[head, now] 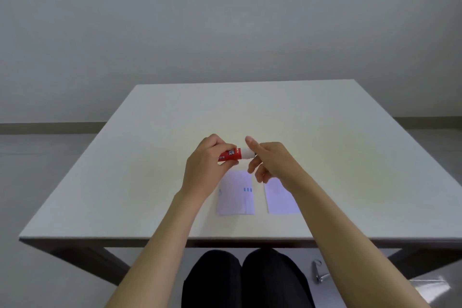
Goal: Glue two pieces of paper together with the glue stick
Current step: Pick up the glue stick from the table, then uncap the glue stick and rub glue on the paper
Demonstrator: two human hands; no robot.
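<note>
My left hand [207,165] is closed around the red body of a glue stick [231,154], held sideways above the table. The stick's white cap [247,153] points right and is still on. My right hand [268,160] is at the cap end with its fingers spread, the thumb raised above the cap and the other fingers below it; it does not clamp the cap. Two small pale paper pieces lie flat side by side under my hands: the left paper [236,197] with small blue marks, and the right paper [281,200], partly covered by my right forearm.
The white table [150,157] reaches to a front edge close to my lap. A plain wall stands behind it. A small metal object [318,273] lies on the floor under the table's right side.
</note>
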